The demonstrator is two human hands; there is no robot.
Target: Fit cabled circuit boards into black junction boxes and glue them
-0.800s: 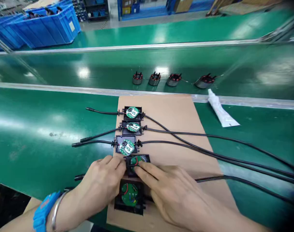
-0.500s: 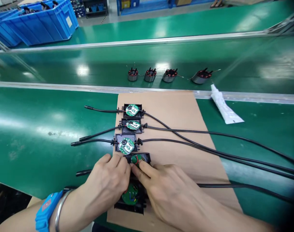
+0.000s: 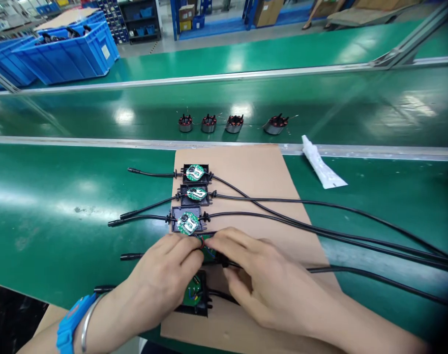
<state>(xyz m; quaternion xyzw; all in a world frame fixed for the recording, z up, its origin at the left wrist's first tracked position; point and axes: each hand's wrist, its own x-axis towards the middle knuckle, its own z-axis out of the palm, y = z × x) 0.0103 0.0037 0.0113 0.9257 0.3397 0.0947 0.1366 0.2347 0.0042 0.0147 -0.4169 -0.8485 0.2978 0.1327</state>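
A green circuit board (image 3: 209,252) with a red wire sits in a black plastic case, mostly covered by my hands. My left hand (image 3: 168,275) is closed with its fingertips at the board's left edge, near the red wire. From the right, my right hand (image 3: 264,280) bends over the same board, index fingertip by the wire, thumb lower beside the black cable. Just below lies another open case (image 3: 201,309) with a green board, partly behind my left hand. Above, three open cases hold boards: a top one (image 3: 195,172), a middle one (image 3: 196,193) and a lower one (image 3: 188,222).
Black cables (image 3: 342,203) run right from the cases across the cardboard sheet (image 3: 246,162). Several copper-wound stators (image 3: 234,124) stand on the green strip behind a metal rail. A white tube (image 3: 323,164) lies at the right. Blue bins (image 3: 69,59) stand at the far left.
My right hand has shifted from pressing low on the board to arching over its right side. My left fingers have stayed by the board. The camera view has shifted slightly.
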